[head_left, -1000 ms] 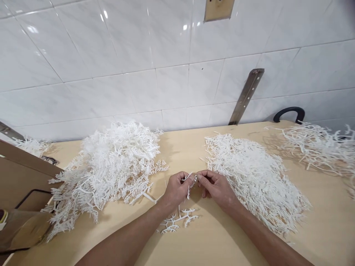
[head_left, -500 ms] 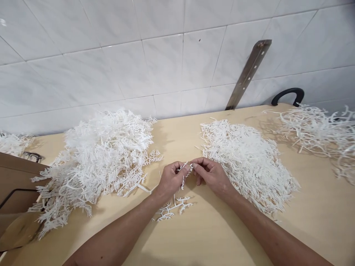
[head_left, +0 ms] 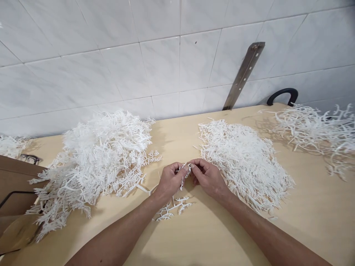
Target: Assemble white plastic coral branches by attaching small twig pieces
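Note:
My left hand (head_left: 169, 181) is closed, thumb and fingers pinching a white branched plastic piece (head_left: 182, 181) whose small prongs hang below the fingertips. Against its upper right end, my right hand (head_left: 210, 180) is closed in a pinch, its fingertips nearly meeting the left ones. Exactly which prong the right fingers grip is too small to make out. Below the left wrist, a branching white frame (head_left: 174, 208) extends over the table; the forearm hides whether it joins the held piece. A large heap of similar branched pieces (head_left: 107, 151) lies left of my hands. Right of them is a pile of thin white plastic bits (head_left: 244, 162).
Bare curved white branches (head_left: 307, 127) lie loosely at the far right, near a black curved handle (head_left: 283, 94). A metal strip (head_left: 244, 75) leans on the tiled wall. At the left are a cardboard box (head_left: 19, 177) and eyeglasses (head_left: 30, 159) on the wooden table (head_left: 177, 240).
My right hand has moved slightly left, closer to the left hand, at the held piece's end. The whole view has shifted a little. The piles look unchanged.

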`<state>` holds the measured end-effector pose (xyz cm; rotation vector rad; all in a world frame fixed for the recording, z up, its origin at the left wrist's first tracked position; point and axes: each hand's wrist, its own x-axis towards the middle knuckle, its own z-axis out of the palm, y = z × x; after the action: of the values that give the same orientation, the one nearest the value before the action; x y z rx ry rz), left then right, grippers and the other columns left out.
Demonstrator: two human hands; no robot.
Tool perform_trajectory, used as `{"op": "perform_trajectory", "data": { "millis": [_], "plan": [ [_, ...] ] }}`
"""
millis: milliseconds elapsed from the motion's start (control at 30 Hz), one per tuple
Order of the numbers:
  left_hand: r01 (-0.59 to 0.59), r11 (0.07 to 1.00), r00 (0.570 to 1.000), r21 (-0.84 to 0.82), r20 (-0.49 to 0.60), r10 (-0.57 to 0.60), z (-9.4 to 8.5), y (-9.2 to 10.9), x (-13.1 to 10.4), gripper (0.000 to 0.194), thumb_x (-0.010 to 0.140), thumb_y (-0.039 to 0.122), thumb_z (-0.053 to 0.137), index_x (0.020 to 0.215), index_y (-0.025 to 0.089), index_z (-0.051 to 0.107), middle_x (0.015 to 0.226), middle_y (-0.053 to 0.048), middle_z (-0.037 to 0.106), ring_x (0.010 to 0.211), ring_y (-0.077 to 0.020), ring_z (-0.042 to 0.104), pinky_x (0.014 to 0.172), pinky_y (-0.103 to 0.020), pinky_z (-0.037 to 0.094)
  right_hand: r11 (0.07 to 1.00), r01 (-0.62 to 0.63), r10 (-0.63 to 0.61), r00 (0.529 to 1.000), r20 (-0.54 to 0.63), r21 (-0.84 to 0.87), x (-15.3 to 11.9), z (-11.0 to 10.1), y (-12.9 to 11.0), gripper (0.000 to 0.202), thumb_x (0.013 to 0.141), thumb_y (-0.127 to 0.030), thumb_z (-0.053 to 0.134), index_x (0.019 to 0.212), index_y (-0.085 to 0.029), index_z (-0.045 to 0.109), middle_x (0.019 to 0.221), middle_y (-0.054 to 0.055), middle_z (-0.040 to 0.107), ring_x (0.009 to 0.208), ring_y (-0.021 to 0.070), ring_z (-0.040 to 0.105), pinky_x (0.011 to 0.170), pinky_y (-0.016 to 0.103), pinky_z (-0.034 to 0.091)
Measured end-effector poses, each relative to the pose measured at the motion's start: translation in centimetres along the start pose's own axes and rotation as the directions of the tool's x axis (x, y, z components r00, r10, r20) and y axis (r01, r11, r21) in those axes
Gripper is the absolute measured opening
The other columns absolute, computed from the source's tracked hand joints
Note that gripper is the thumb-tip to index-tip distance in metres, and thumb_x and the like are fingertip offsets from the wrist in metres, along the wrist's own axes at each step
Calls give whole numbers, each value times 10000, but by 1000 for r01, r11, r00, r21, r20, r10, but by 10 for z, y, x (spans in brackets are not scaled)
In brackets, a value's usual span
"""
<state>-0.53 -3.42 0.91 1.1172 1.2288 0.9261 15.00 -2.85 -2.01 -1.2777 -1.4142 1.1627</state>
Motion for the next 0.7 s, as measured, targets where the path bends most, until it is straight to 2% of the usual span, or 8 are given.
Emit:
{"op": "perform_trajectory", "data": {
  "millis": [200, 300, 400, 500, 633, 700],
  "plan": [
    [-9, 997, 999, 77, 44, 6, 2, -3, 4, 394, 790, 522, 644, 641, 178, 524, 488, 51, 447, 450, -81, 381, 456, -218, 298, 999, 22, -25, 997, -68, -43, -2, 4, 2, 240, 890, -429, 564, 915, -201, 630, 651, 21, 656, 495, 168, 590, 496, 300, 490],
    [-16, 999, 998, 43, 54, 14, 0, -3, 3, 394, 777, 505, 658, 621, 181, 497, 489, 50, 446, 454, -77, 370, 453, -215, 281, 986, 58, -74, 993, -96, -157, -2, 6, 3, 203, 901, -400, 544, 898, -215, 625, 629, 20, 655, 507, 181, 601, 525, 316, 493],
    [3, 999, 993, -37, 121, 1, -3, 0, -2, 406, 753, 512, 694, 630, 180, 494, 474, 63, 413, 432, -61, 319, 437, -211, 237, 979, 31, -60, 988, -141, -203, 0, 5, 2, 164, 911, -372, 520, 888, -232, 603, 545, -7, 618, 463, 186, 592, 525, 328, 494],
    [10, 992, 990, -123, 143, 7, -4, 3, -5, 429, 735, 546, 716, 656, 179, 509, 479, 63, 422, 422, -58, 320, 427, -209, 239, 991, -17, -3, 989, -146, -136, 1, 3, 3, 174, 911, -400, 530, 912, -230, 573, 557, -14, 620, 435, 182, 598, 494, 321, 497],
    [-13, 982, 997, -187, 73, 27, -4, 1, -4, 440, 719, 571, 730, 693, 178, 533, 505, 52, 470, 423, -68, 373, 419, -212, 285, 1000, 28, -26, 984, -178, 10, 0, -2, 6, 293, 881, -487, 586, 941, -201, 570, 844, 68, 706, 552, 166, 653, 550, 316, 541],
    [-16, 983, 998, -184, 54, 26, -4, -1, -2, 434, 725, 565, 728, 699, 176, 538, 506, 52, 478, 418, -68, 384, 416, -210, 296, 999, 49, -46, 986, -159, 20, -1, -3, 4, 308, 875, -500, 598, 918, -195, 576, 786, 51, 683, 527, 150, 622, 512, 295, 522]
  ]
}}
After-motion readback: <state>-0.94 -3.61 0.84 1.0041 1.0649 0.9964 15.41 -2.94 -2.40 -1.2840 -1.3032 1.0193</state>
